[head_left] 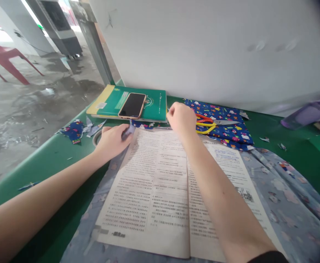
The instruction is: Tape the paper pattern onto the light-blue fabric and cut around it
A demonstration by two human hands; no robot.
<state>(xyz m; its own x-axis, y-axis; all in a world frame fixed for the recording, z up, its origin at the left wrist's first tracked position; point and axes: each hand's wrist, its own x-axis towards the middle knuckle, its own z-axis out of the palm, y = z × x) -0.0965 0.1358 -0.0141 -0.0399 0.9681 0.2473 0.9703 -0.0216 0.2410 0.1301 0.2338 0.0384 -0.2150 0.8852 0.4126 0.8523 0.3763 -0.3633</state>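
Observation:
An open printed booklet [149,190] lies on grey-blue patterned cloth [280,190]. My left hand [113,140] is closed at the booklet's top left corner, with a bit of the cloth between thumb and forefinger. A pale ring [94,138], like a tape roll, is partly hidden beneath that hand. Above the booklet's top edge, my right hand [183,118] is closed in a pinch; what its fingertips hold cannot be made out. Just right of it, scissors [212,124] with red and yellow handles rest on folded dark-blue patterned cloth [231,137].
A phone [133,105] lies on a green book [157,98] against the white wall [204,47]. Cloth scraps [73,131] are scattered on the green table [53,157]. A purple bottle [308,113] lies at the right. Beyond the table are a red chair [9,58] and wet floor.

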